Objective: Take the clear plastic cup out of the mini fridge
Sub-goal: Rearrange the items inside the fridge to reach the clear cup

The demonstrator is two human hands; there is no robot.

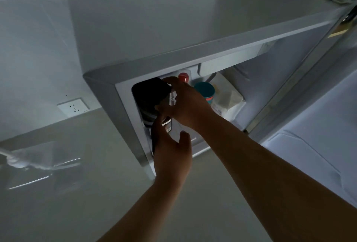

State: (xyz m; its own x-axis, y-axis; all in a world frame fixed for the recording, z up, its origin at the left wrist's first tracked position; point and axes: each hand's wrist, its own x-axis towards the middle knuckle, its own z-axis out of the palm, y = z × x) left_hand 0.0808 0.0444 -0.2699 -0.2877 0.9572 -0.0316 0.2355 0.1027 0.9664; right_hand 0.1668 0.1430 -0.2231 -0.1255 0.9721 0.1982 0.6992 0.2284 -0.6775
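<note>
The white mini fridge stands open below me, its door swung out to the right. At the front left of the interior, the clear plastic cup shows between my fingers, with a barcode label lower down. My right hand is wrapped around the cup's upper part from the right. My left hand sits below it, fingers and thumb spread on either side of the cup's lower part; I cannot tell whether it touches. A black container stands right against the cup on the left.
Behind my right hand are a red-capped bottle, a teal-lidded jar and a white bag. A white compartment hangs under the fridge ceiling. A wall socket sits at the left, above a pale floor.
</note>
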